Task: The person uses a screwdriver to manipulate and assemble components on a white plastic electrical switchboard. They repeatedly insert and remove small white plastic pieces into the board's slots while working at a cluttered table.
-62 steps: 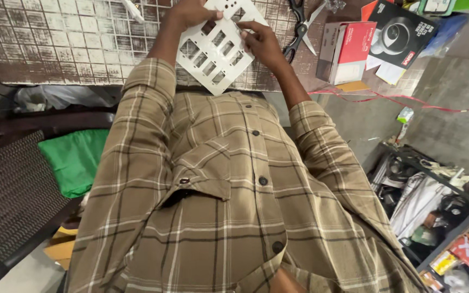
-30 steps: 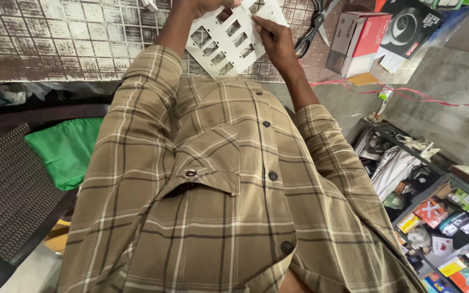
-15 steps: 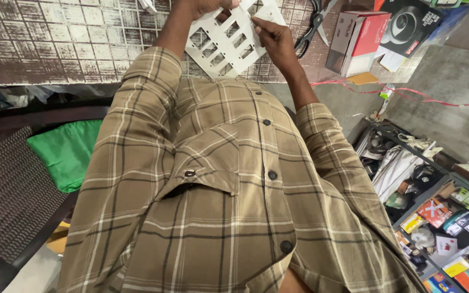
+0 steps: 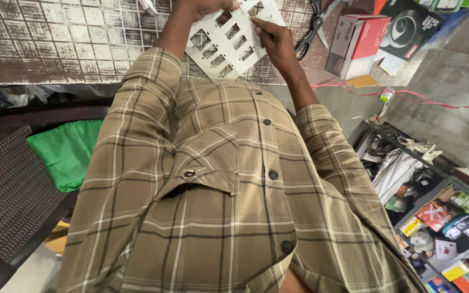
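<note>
A white plastic switch plate [image 4: 225, 46] with several rectangular cut-outs is held up above a tiled tabletop [image 4: 55, 38] at the top of the view. My left hand [image 4: 204, 6] grips its upper left edge and is partly cut off by the frame. On the plate's right side, my right hand [image 4: 274, 40] pinches the upper edge with the fingers. My checked brown shirt fills the middle of the view and hides what lies below.
Black-handled scissors [image 4: 311, 24] lie on the tabletop right of the plate, next to a red and white box [image 4: 356, 43] and a black box [image 4: 408, 24]. A green cloth [image 4: 63, 152] sits on a dark chair at left. Shelves with packaged goods [image 4: 446, 217] stand at right.
The plate and both hands have risen toward the top of the view and the plate has tilted slightly. The view has shifted a little to the right.
</note>
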